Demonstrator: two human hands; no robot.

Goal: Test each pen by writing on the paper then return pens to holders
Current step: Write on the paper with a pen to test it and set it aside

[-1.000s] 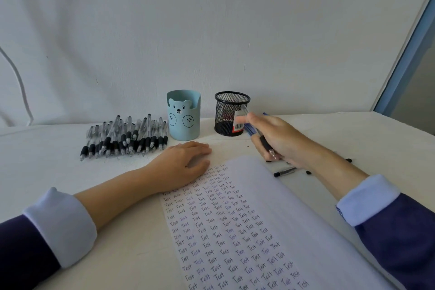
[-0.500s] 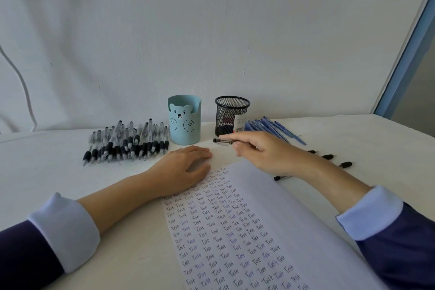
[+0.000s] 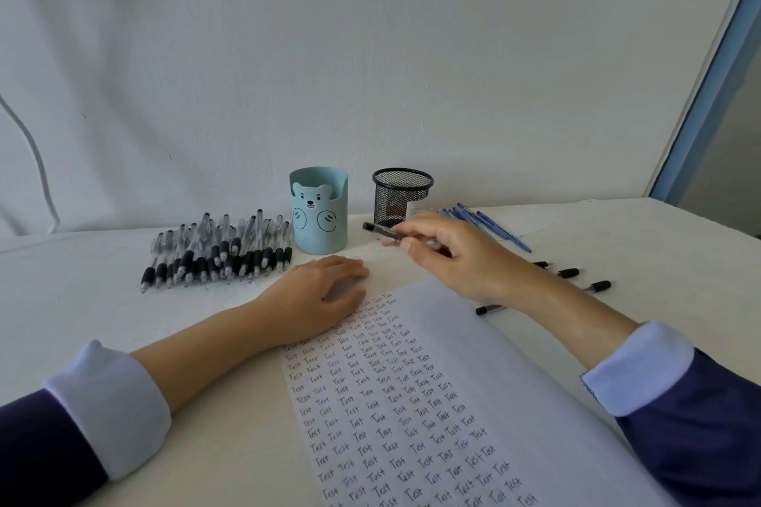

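Note:
My right hand (image 3: 457, 255) pinches a black pen (image 3: 381, 231) that lies nearly level, its end pointing left just in front of the black mesh holder (image 3: 401, 193). A light blue bear holder (image 3: 319, 214) stands to the left of the mesh one. My left hand (image 3: 317, 298) rests flat on the top left corner of the paper (image 3: 453, 403), which is covered with rows of the word "Test". A pile of black-grip pens (image 3: 218, 253) lies left of the bear holder. Several blue pens (image 3: 488, 226) lie behind my right hand.
Black pen caps (image 3: 568, 272) and a capped pen (image 3: 599, 286) lie on the white table (image 3: 82, 321) to the right of my right wrist. Another black pen (image 3: 490, 309) lies beside the paper's right edge. A white wall stands close behind the holders.
My right hand dropped from the mesh holder's rim toward the table, left the blue pens behind it, and now holds a black pen turned level, pointing left. The left hand stayed put.

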